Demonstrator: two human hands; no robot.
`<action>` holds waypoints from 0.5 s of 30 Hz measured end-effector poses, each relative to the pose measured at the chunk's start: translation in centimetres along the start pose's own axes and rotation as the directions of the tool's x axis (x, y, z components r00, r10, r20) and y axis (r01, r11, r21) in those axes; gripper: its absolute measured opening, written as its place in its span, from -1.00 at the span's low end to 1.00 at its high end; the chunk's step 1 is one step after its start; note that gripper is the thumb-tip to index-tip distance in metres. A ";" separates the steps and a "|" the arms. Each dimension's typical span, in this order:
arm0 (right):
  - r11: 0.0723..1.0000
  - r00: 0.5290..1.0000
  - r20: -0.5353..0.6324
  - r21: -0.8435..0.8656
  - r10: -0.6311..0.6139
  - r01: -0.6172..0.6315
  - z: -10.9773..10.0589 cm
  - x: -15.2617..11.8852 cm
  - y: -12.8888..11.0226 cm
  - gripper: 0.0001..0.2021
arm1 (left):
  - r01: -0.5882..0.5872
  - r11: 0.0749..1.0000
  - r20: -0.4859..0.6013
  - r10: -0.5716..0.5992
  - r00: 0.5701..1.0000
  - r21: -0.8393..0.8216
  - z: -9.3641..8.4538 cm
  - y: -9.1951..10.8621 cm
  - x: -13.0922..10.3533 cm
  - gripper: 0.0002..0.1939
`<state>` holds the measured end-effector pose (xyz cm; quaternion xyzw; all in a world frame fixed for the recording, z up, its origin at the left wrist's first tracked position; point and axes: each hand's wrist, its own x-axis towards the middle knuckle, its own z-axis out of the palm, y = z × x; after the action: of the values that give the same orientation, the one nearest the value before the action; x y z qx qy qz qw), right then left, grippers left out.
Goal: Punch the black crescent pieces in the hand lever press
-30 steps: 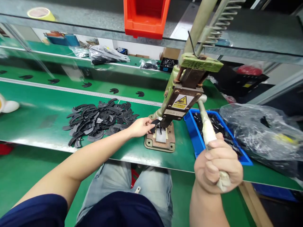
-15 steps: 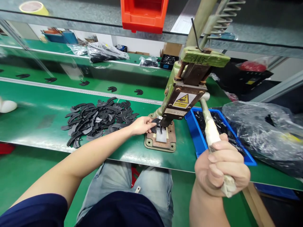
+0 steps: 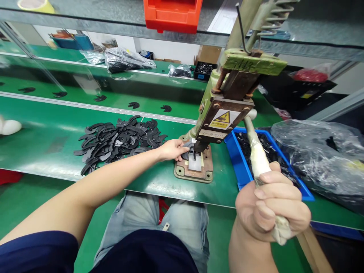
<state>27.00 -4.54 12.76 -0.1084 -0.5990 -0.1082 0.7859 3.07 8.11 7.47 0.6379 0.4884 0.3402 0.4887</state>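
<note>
My left hand [image 3: 174,149] pinches a curved black part [image 3: 187,151] over the metal base [image 3: 207,167] of a green hand press [image 3: 212,91]. The part lies under the lowered ram [image 3: 200,145], beside a small silver plate [image 3: 195,164]. Wrapped in pale tape, the press lever [image 3: 258,157] is gripped by my right hand [image 3: 273,204], its fingers closed round it. A pile of similar black curved parts [image 3: 119,142] lies left of the press, near my left forearm.
Right of the press stand a blue bin [image 3: 234,163] of black parts and a large clear plastic bag [image 3: 321,151]. Single black parts [image 3: 133,105] lie spaced on the green strip behind. A red bin [image 3: 173,15] sits on the shelf above. Something white [image 3: 10,127] is at the far left.
The view has shifted slightly. The lever and my right hand appear a little lower and further right. My left hand still holds the black part at the press.
</note>
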 end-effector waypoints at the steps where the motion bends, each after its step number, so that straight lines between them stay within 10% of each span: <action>1: 1.000 1.000 0.001 0.001 0.001 -0.001 0.0 0.0 0.0 -0.54 | 0.016 1.000 0.017 -0.016 1.000 -0.011 -0.1 0.0 0.2 -0.63; 15: 0.999 0.999 -0.030 0.043 0.025 -0.023 0.4 0.9 -0.5 -0.62 | 0.266 0.962 0.123 -0.258 0.958 -0.056 -0.5 1.7 0.7 -0.73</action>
<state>26.73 -4.89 13.72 -0.0971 -0.5880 -0.0877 0.7982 3.31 8.86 9.17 0.5680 0.5272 0.2524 0.5794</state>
